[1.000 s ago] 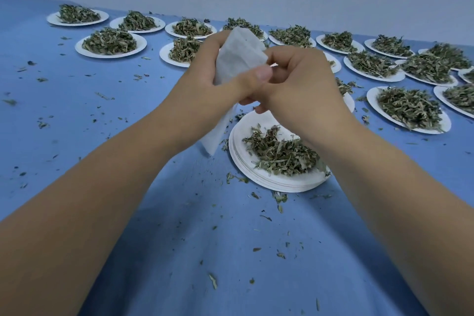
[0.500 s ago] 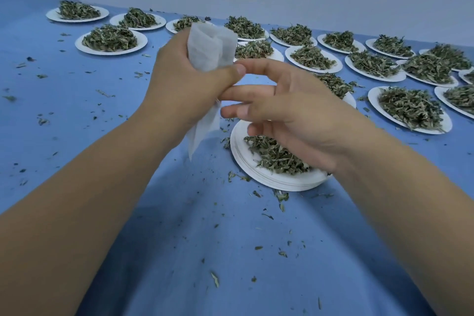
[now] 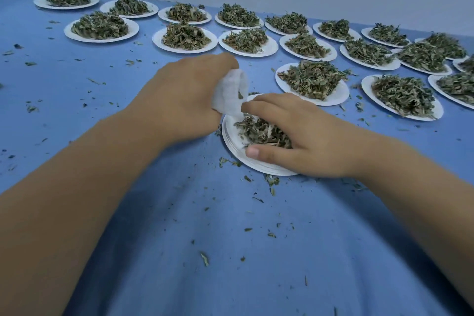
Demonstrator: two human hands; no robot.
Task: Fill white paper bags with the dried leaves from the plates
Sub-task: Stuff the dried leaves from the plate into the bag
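Note:
My left hand (image 3: 179, 96) grips a white paper bag (image 3: 229, 96) and holds it low at the left rim of the nearest stack of white plates (image 3: 237, 149). The bag's mouth faces right, toward the plate. A small heap of dried green leaves (image 3: 261, 132) lies on that top plate. My right hand (image 3: 302, 136) curls over the heap, fingers on the far side and thumb on the near side, closing on the leaves.
Many white plates heaped with dried leaves, such as one (image 3: 314, 82) just behind the hands and one (image 3: 101, 28) at the far left, stand in rows along the back of the blue cloth (image 3: 230, 251). Leaf crumbs lie scattered over the cloth. A grey wall runs behind.
Both hands have dropped from mid-air to the nearest plate. The bag came down with my left hand to the plate's rim. My right hand left the bag's mouth and now closes on the leaves.

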